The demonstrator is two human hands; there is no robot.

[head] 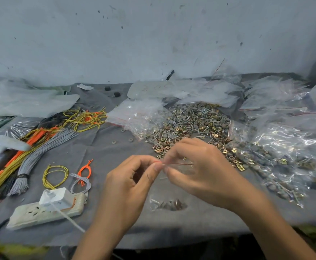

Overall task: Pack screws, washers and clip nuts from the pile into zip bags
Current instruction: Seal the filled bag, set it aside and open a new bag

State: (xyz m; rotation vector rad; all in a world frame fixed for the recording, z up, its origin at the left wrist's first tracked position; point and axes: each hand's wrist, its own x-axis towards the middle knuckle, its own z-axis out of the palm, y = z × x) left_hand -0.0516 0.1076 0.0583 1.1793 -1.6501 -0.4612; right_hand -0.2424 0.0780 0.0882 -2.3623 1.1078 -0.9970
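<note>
Head view: the left hand (132, 184) and the right hand (200, 171) meet over the grey-covered counter (106, 147). Each grip is pinched on the red seal strip at the mouth of a small clear zip bag (169, 203). The bag hangs below the fingers with its load of screws and washers in the bottom, near or on the counter; I cannot tell which. Blur hides whether the seal is closed.

Beyond the hands lies the pile (193, 122) of screws, washers and brass-coloured clip nuts. Empty zip bags (134, 113) lie to its left and filled bags (285, 156) to its right.

The film is likely thin, limp and slippery, while the hardware is dense and sharp-tipped, so the weight pulls low. The stiffer seal strip looks the best place to hold, with thumb and forefinger running along it.
</note>
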